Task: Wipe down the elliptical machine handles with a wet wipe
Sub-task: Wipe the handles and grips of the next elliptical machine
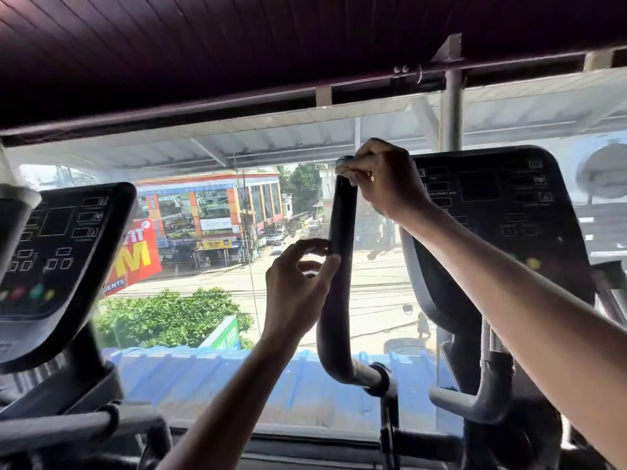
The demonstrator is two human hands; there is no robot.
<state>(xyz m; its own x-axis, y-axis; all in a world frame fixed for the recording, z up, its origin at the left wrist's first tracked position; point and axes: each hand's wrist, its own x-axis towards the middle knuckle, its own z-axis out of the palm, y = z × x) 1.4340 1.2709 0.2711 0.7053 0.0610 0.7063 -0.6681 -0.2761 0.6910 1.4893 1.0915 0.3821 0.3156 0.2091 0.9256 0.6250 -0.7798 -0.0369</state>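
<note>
Looking in on an upstairs gym: facing a black button-covered exercise-machine console [61, 245] on the left, a second black console [502, 212] on the right, a dark curved padded handlebar [341, 232] rising between. Peering through a wide glass window [288, 137] down onto a sunlit street [373, 276] and a red-and-yellow banner [140, 262].

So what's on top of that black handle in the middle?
The right hand grips the top of the handle, with what looks like a pale wipe pressed beneath it. The tip itself is mostly covered.
</note>
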